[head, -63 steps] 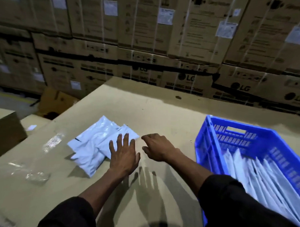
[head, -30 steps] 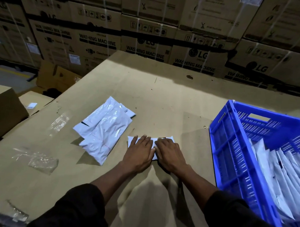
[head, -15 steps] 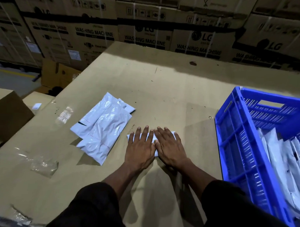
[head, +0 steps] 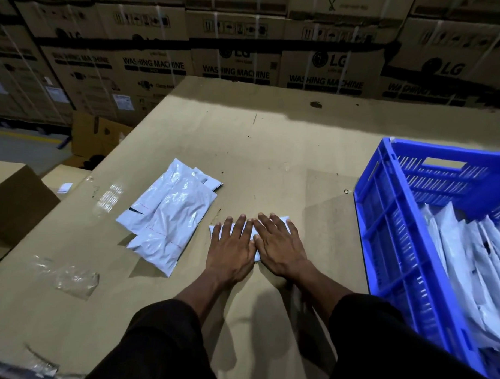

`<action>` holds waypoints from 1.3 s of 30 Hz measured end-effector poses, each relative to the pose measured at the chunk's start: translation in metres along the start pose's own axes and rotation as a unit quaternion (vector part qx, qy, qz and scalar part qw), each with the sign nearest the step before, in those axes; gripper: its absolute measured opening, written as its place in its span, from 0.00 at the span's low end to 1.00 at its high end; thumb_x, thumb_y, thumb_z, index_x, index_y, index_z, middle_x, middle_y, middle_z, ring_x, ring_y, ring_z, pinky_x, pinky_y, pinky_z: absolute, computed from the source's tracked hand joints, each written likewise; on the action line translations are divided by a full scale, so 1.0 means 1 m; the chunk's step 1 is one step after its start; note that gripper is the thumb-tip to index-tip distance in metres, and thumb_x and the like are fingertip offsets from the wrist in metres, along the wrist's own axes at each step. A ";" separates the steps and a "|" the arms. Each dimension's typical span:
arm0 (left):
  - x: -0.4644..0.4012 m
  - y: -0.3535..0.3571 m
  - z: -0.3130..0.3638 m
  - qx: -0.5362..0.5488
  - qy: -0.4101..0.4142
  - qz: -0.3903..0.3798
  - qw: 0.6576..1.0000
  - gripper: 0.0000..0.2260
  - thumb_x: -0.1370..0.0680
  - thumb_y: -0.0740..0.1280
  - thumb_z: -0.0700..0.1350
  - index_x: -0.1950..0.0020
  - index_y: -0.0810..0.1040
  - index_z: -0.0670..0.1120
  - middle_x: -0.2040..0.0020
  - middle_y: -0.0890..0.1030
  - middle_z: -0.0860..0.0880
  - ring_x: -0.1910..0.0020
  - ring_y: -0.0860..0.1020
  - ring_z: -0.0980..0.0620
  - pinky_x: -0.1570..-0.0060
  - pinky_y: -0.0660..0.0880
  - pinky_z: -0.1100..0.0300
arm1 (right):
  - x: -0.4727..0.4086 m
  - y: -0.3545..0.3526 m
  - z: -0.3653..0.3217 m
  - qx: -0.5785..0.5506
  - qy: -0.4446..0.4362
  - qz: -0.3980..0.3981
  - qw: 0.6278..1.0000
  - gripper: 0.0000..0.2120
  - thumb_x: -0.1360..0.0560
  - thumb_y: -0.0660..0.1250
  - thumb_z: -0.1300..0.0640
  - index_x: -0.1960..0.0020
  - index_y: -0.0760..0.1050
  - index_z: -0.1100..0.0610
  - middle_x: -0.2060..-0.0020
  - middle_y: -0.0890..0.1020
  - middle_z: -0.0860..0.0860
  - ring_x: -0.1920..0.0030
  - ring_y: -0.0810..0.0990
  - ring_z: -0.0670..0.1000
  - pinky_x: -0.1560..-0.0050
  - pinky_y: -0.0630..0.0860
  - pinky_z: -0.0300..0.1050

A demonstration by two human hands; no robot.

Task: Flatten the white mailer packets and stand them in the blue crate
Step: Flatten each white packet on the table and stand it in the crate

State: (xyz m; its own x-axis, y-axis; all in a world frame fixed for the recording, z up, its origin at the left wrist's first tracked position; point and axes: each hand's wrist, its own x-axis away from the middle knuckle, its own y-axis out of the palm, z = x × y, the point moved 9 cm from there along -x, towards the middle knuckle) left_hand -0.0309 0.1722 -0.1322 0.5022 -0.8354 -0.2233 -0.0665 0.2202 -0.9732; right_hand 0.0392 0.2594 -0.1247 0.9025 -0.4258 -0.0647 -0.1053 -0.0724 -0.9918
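Note:
A small white mailer packet (head: 247,227) lies flat on the cardboard tabletop (head: 273,150), mostly hidden under both palms. My left hand (head: 231,251) presses on its left part with straight, spread fingers. My right hand (head: 278,247) presses on its right part the same way, the two hands side by side. A loose pile of white mailer packets (head: 168,212) lies to the left of my hands. The blue crate (head: 388,251) stands at the right, with several white packets (head: 467,262) standing on edge inside it.
A crumpled clear plastic wrapper (head: 75,279) lies near the table's left front. Brown boxes (head: 13,206) stand lower at the left edge. A wall of stacked washing machine cartons (head: 248,47) runs along the back.
The hands drew one packet from the pile toward the middle, laid it down, and their fingers have spread flat over it. The view has tilted down slightly.

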 end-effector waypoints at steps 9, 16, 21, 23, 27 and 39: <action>0.046 -0.011 0.019 -0.002 0.034 -0.009 0.999 0.24 0.17 0.52 0.53 0.28 0.77 0.46 0.27 0.76 0.45 0.31 0.75 0.38 0.33 0.71 0.40 | 0.053 -0.005 -0.014 -0.002 0.007 -0.018 1.000 0.29 0.18 0.40 0.44 0.24 0.66 0.52 0.24 0.67 0.51 0.24 0.64 0.55 0.28 0.62 0.59; 0.090 -0.022 0.031 0.010 0.063 -0.023 0.998 0.22 0.17 0.53 0.52 0.31 0.79 0.47 0.29 0.78 0.46 0.34 0.77 0.39 0.37 0.74 0.41 | 0.101 -0.014 -0.030 -0.017 0.053 -0.053 0.997 0.23 0.17 0.46 0.44 0.28 0.67 0.50 0.24 0.65 0.51 0.25 0.63 0.56 0.34 0.67 0.55; 0.115 -0.027 0.035 0.019 0.084 -0.017 0.996 0.21 0.19 0.55 0.52 0.33 0.80 0.46 0.30 0.78 0.45 0.34 0.77 0.39 0.39 0.75 0.41 | 0.129 -0.015 -0.042 -0.030 0.073 -0.048 0.996 0.36 0.26 0.37 0.40 0.30 0.72 0.50 0.25 0.69 0.51 0.27 0.67 0.57 0.36 0.69 0.55; 0.120 -0.032 0.037 0.042 0.090 -0.002 0.995 0.21 0.19 0.55 0.51 0.34 0.80 0.46 0.31 0.79 0.45 0.34 0.77 0.39 0.40 0.77 0.41 | 0.137 -0.018 -0.045 -0.012 0.088 -0.028 0.996 0.30 0.25 0.46 0.41 0.38 0.79 0.51 0.32 0.77 0.52 0.35 0.77 0.58 0.45 0.75 0.56; 0.120 -0.037 0.038 0.069 0.081 0.019 0.994 0.21 0.20 0.55 0.49 0.36 0.82 0.44 0.33 0.81 0.45 0.32 0.78 0.40 0.40 0.78 0.43 | 0.135 -0.024 -0.050 0.006 0.076 0.018 0.997 0.22 0.24 0.54 0.47 0.45 0.83 0.56 0.42 0.84 0.56 0.41 0.82 0.60 0.47 0.79 0.59; 0.128 -0.032 0.030 0.021 0.015 0.022 0.999 0.23 0.17 0.54 0.53 0.27 0.77 0.48 0.26 0.75 0.44 0.28 0.71 0.30 0.34 0.72 0.37 | 0.135 0.000 -0.049 -0.005 0.019 0.008 1.000 0.25 0.18 0.48 0.47 0.27 0.72 0.53 0.27 0.72 0.53 0.26 0.68 0.57 0.29 0.59 0.61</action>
State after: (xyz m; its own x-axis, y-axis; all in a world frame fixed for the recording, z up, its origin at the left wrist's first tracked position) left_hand 0.0613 0.0737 -0.1281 0.4741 -0.8389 -0.2675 -0.0517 0.2767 -0.9596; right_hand 0.1404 0.1574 -0.1283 0.8841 -0.4610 -0.0765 -0.1244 -0.0745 -0.9894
